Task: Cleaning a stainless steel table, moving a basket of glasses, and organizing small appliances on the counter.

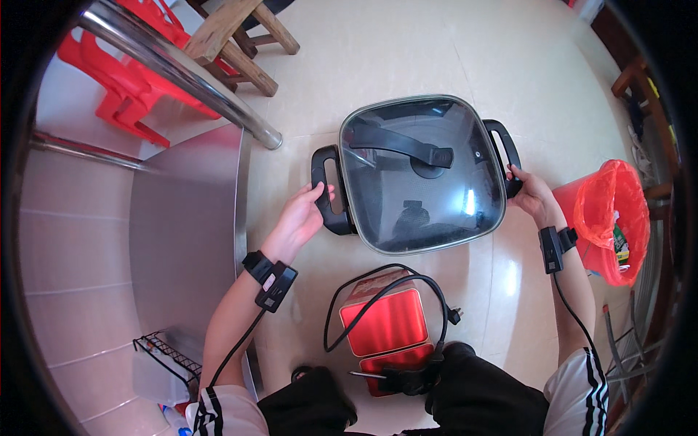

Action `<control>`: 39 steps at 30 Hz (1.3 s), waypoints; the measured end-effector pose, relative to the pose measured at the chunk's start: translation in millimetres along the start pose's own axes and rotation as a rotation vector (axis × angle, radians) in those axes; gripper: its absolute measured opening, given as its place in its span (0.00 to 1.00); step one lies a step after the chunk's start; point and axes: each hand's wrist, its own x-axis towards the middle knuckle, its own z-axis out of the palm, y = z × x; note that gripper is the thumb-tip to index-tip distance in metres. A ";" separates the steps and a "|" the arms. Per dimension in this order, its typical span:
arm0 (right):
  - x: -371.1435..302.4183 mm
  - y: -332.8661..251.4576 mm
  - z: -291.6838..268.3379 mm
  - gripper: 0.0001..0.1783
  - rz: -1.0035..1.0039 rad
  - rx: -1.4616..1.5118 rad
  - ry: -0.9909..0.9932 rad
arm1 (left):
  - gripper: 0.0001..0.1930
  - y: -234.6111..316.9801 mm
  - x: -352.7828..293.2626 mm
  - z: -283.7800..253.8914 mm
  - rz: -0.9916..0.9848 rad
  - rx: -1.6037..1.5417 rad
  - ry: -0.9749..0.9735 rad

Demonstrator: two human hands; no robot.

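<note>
Between my two hands is a square black electric skillet (334,190) with side handles. A clear glass lid (407,196) with a black arched handle (400,147) covers it. My left hand (304,211) is closed round the left side handle, thumb on top. On the opposite side my right hand (532,193) grips the right handle near its lower end. Below the skillet a black power cord (331,320) with a plug (454,316) lies looped over an open red tin box (385,323). A black connector piece (411,379) rests on the tin's lower part.
To the right stands a red bin (582,203) lined with a red bag, with rubbish inside. A metal panel (189,189) and a steel tube (182,69) border the left. Red plastic chairs (120,91) and a wooden stool (233,43) are at the far left. A black wire rack (171,352) sits lower left.
</note>
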 end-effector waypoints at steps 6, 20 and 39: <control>-11.1 8.7 -3.1 0.07 -0.074 0.042 0.032 | 0.07 -1.1 -22.6 3.4 0.025 -0.039 0.039; -126.1 -4.3 172.0 0.10 -0.065 -0.192 -0.356 | 0.08 116.1 -185.3 -45.5 0.321 0.004 0.048; -156.2 173.4 372.4 0.16 -0.052 -0.387 -0.893 | 0.12 103.6 -335.5 -255.1 0.407 -0.105 0.545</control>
